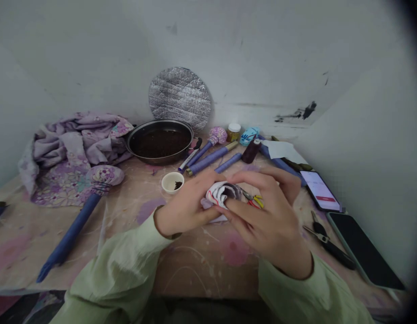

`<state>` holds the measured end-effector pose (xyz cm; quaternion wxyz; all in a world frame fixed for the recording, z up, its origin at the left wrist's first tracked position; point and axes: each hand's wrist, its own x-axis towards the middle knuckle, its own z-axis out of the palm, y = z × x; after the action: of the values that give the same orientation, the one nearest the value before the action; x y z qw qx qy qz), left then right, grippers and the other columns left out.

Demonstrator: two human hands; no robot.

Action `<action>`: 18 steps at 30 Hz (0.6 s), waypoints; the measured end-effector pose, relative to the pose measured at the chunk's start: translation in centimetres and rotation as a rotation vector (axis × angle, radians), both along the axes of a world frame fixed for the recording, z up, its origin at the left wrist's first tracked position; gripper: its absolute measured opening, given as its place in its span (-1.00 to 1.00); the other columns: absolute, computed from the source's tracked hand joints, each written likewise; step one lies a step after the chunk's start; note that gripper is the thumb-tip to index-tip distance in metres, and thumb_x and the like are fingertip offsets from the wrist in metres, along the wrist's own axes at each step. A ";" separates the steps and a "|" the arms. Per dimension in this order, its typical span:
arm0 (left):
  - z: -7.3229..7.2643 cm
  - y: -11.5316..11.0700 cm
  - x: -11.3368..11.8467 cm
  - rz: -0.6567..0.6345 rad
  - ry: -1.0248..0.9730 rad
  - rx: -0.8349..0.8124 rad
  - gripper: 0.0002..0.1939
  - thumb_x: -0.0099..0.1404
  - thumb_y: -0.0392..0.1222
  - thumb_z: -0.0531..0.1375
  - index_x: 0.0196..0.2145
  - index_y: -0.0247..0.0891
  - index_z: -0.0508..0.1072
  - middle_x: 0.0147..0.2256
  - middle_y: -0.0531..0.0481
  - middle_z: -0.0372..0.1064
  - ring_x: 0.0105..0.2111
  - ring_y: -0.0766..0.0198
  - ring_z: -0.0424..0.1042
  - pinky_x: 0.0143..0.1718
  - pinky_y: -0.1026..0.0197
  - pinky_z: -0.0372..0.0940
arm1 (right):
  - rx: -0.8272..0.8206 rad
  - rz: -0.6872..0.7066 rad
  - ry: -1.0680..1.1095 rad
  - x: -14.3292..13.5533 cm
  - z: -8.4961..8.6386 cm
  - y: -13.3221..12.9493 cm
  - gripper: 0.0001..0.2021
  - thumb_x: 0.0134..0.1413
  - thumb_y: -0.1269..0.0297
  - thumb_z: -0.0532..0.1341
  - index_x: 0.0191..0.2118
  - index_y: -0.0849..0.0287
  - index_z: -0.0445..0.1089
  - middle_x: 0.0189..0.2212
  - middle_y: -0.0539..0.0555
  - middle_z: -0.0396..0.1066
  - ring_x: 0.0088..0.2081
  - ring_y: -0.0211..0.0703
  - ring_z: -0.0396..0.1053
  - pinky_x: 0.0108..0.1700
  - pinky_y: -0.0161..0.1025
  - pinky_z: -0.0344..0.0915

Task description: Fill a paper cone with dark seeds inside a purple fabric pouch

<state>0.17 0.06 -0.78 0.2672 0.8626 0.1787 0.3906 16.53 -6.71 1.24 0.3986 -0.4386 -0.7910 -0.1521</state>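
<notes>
White cloth with a red edge, curled into a hollow roll (216, 194), lies between the two grips and touches both, so neither hand is clearly nearer. The left grip (186, 202) holds it from the left, partly wrapped around its side; the right grip (276, 220) is narrow, pinching the near rim from the opposite side. The roll's hollow end faces up and toward the wearer; its long axis seems to run away from there, though the hands hide most of it. Just beyond the right grip's fingers shows a small yellow-and-red-handled metal tool (257, 200); whether it is held, I cannot tell.
</notes>
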 end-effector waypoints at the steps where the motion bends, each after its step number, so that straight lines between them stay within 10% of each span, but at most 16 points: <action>1: 0.0 0.0 0.0 -0.008 -0.004 -0.007 -0.78 0.26 -0.09 0.14 -0.19 -0.27 0.30 -0.26 -0.05 0.34 -0.27 0.24 0.34 -0.22 0.18 0.26 | 0.019 -0.013 0.009 0.0 -0.1 0.0 -0.89 0.03 0.37 0.30 -0.31 0.01 0.43 -0.13 0.00 0.38 -0.13 -0.06 0.32 -0.10 -0.05 0.25; 18: 0.1 0.0 -0.2 0.008 0.023 -0.018 -0.81 0.24 -0.16 0.14 -0.21 -0.27 0.29 -0.28 -0.04 0.33 -0.28 0.24 0.33 -0.21 0.18 0.25 | -0.039 0.110 -0.020 0.3 0.4 1.0 -0.89 0.06 0.38 0.25 -0.25 0.10 0.40 -0.35 0.01 0.52 -0.30 -0.11 0.43 -0.11 -0.08 0.34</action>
<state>0.01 0.08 -0.70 0.2712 0.8639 0.1889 0.3799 16.85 -5.76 1.60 0.3897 -0.4006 -0.8206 -0.1192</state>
